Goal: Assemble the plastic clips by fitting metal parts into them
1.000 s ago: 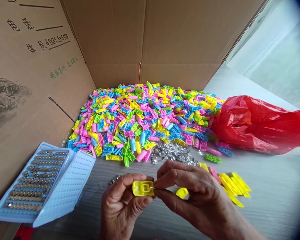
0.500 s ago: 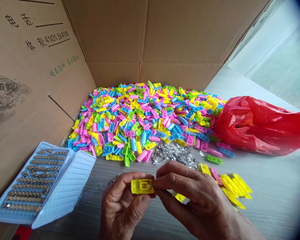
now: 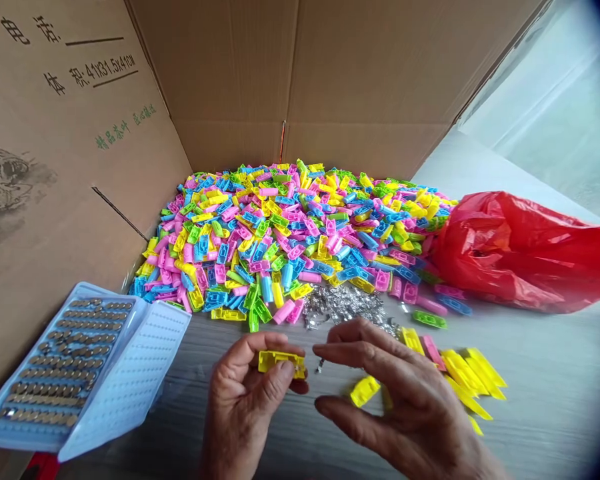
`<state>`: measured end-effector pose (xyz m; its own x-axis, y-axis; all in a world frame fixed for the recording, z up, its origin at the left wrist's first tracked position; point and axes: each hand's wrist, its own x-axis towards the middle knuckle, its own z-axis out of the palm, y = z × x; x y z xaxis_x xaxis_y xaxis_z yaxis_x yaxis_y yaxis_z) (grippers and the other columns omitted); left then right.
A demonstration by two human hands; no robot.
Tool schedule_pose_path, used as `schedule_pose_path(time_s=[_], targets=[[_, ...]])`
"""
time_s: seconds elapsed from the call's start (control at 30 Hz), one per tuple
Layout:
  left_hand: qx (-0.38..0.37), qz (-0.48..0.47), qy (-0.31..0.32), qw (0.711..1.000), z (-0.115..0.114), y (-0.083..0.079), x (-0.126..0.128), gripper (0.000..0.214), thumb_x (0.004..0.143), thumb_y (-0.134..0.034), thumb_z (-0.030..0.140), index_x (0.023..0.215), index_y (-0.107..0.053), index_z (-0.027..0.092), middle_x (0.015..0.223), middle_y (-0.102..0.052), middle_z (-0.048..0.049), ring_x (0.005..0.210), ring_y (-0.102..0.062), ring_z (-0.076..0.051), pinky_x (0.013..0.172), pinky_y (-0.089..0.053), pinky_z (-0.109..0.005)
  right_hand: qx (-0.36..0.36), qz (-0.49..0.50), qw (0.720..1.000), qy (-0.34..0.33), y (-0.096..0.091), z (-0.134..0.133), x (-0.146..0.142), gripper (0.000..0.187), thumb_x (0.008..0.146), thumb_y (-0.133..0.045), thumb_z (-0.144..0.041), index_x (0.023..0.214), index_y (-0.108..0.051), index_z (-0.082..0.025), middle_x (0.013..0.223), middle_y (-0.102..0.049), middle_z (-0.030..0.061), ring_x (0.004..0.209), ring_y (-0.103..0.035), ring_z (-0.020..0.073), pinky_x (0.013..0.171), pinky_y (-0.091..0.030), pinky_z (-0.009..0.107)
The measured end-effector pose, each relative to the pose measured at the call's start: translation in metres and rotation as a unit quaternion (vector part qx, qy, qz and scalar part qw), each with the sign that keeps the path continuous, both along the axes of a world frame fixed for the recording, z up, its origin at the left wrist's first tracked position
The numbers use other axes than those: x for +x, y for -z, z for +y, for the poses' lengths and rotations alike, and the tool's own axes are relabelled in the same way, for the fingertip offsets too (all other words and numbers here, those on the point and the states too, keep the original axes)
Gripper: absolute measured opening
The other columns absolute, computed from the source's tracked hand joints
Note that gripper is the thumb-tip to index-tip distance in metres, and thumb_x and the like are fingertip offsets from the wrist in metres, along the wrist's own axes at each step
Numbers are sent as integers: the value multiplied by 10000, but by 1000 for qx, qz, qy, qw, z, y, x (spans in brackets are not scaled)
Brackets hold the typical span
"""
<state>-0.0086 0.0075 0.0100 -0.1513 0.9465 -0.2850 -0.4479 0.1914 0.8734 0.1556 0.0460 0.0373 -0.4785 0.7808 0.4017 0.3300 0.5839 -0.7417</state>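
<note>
Lower centre: your right hand has withdrawn, spread wide; your left hand alone pinches a hollow yellow plastic shell.

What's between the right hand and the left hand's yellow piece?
The head view shows a small metal piece between the right hand and the yellow piece; whether it lies on the table is unclear.

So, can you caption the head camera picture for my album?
Left hand holds a hollow yellow plastic piece, right hand open beside it; behind lies a heap of multicoloured plastic pieces.
</note>
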Motion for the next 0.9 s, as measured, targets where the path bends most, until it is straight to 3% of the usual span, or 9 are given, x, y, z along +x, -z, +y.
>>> schedule_pose_path(time_s=[0.27, 0.47, 0.53, 0.63, 0.67, 0.73, 0.8, 0.9], targets=[[-66, 49, 20, 996, -11, 3, 7, 255, 667, -789, 317, 878, -712, 196, 688, -682, 15, 608, -603, -110, 589, -505, -192, 2, -17, 1000, 7, 24, -14, -9, 244, 835, -625, -146, 1069, -655, -208, 822, -623, 51, 715, -631, 157, 605, -557, 265], [-44, 42, 110, 992, -22, 14, -1, 386, 716, -757, 322, 1060, -631, 202, 928, -747, -72, 820, -679, -188, 721, -538, -261, -6, -23, 999, 26, 42, -31, 1, 225, 837, -615, -152, 1050, -641, -220, 859, -621, 54, 752, -626, 165, 620, -552, 271], [-29, 69, 82, 994, -28, 19, -6, 454, 709, -760, 322, 1116, -600, 202, 1016, -734, -107, 774, -681, -183, 684, -550, -266, 7, -35, 998, 44, 50, -35, 6, 215, 822, -622, -145, 1023, -643, -218, 866, -612, 55, 758, -615, 174, 613, -544, 284], [11, 192, 34, 981, -39, 25, -18, 405, 751, -719, 278, 1130, -594, 209, 1070, -723, -117, 661, -669, -146, 642, -561, -253, 25, -85, 994, 63, 64, -40, 10, 192, 805, -628, -130, 978, -658, -209, 856, -597, 56, 768, -589, 190, 615, -523, 311], [27, 234, 37, 971, -43, 26, -23, 373, 751, -717, 264, 1105, -613, 213, 1041, -734, -102, 655, -674, -150, 631, -564, -247, 28, -106, 992, 66, 68, -41, 10, 174, 806, -628, -133, 960, -666, -205, 850, -592, 58, 770, -580, 195, 620, -512, 321], [47, 304, 10, 952, -51, 28, -29, 284, 771, -691, 266, 1050, -658, 225, 787, -745, -29, 579, -659, -142, 576, -554, -221, 29, -143, 986, 76, 75, -44, 9, 139, 812, -629, -147, 928, -681, -202, 853, -586, 64, 782, -559, 206, 646, -487, 347], [56, 349, -17, 935, -57, 29, -32, 222, 780, -678, 270, 1000, -691, 240, 586, -668, 29, 507, -629, -129, 539, -537, -200, 25, -168, 981, 97, 79, -47, 7, 125, 811, -636, -158, 908, -697, -209, 858, -583, 66, 799, -539, 219, 672, -452, 372], [69, 387, -40, 918, -65, 32, -32, 163, 765, -688, 252, 927, -711, 248, 622, -671, 26, 490, -613, -115, 511, -517, -183, 27, -182, 975, 125, 79, -50, 5, 142, 786, -662, -158, 895, -713, -235, 874, -583, 62, 832, -516, 237, 704, -404, 391]])
